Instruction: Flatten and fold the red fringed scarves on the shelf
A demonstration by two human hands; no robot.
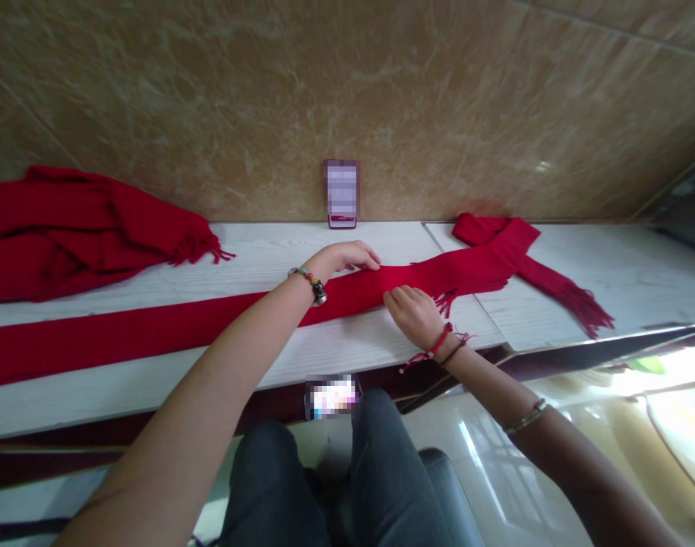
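By wall: phone, writing blurred
Red scarf: between left hand and right hand
Hands: curled, grip unclear

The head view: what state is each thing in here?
Long red strip: laid out lengthwise, mostly flat.
Left red cloth: bunched up, fringe loose.
Right red cloth: bent over itself, fringe spread; whether it joins the strip is unclear.
Phone: upright at the wall, screen lit.
Lower screen: lit, contents blurred.
Left hand: fingers bent, at the strip's far edge.
Right hand: fingers curled, at its near edge.
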